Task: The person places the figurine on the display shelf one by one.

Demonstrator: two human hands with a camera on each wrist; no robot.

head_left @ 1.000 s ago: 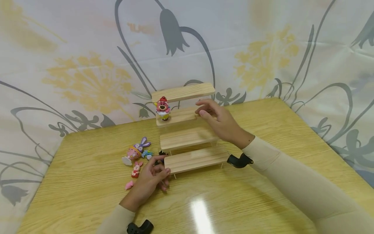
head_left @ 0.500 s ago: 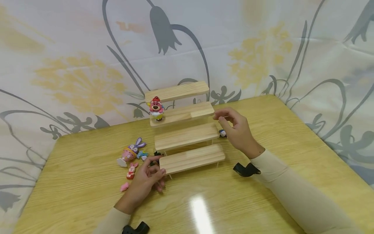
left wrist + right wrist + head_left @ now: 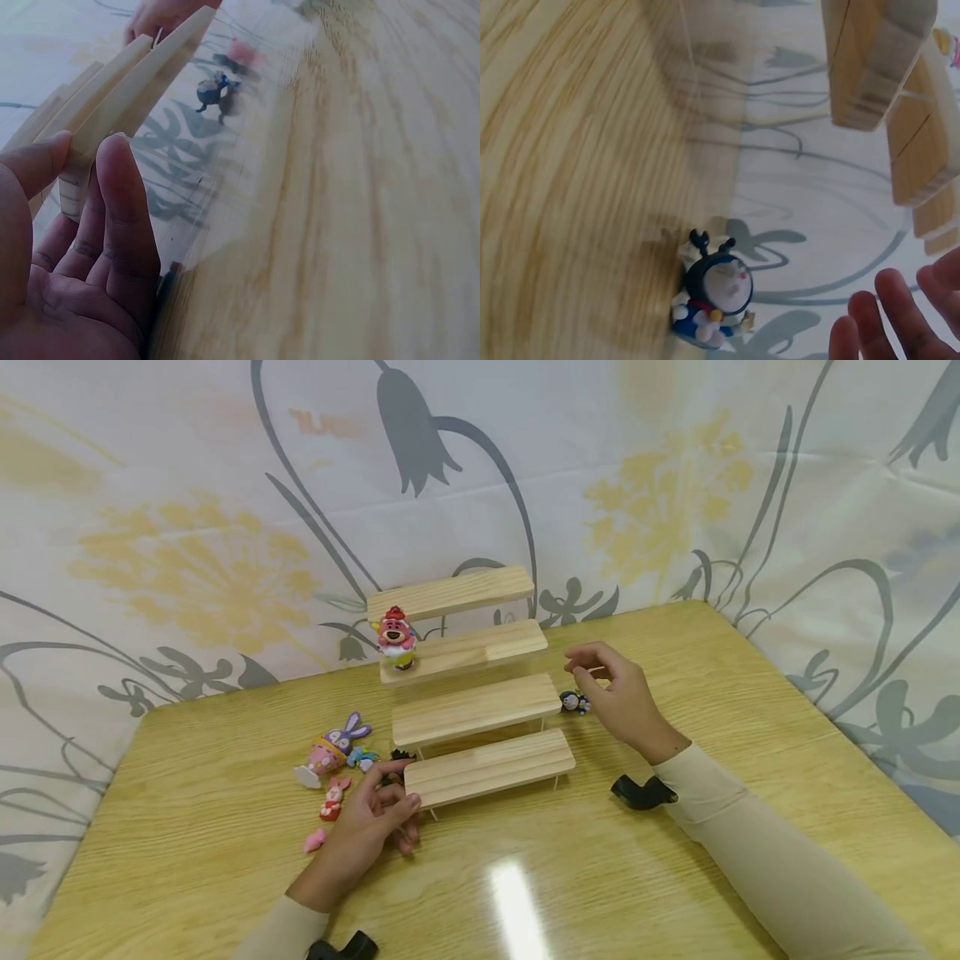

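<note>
A stepped wooden display rack [image 3: 489, 768] with several shelves stands on the table. My left hand [image 3: 367, 818] grips the left end of its lowest shelf; in the left wrist view, thumb and fingers pinch the board [image 3: 139, 82]. A pink bear figurine [image 3: 396, 641] stands upright at the left end of the second shelf from the top. My right hand [image 3: 622, 702] hovers right of the rack, holding nothing, its fingers loosely bent. Close to it, a small dark-blue figurine [image 3: 714, 300] is on the table beside the rack.
Left of the rack lie a purple rabbit figurine [image 3: 330, 752], a small blue figurine [image 3: 363, 758], a red-and-pink piglet figurine [image 3: 334, 799] and a pink piece [image 3: 315, 840]. A dark spiky item [image 3: 402, 755] is partly hidden behind my left hand. A patterned cloth [image 3: 480, 510] hangs behind the table.
My right hand has moved right, off the second shelf and away from the rack, uncovering the dark-blue figurine. The left hand keeps its hold on the lowest shelf. The head view has shifted slightly.
</note>
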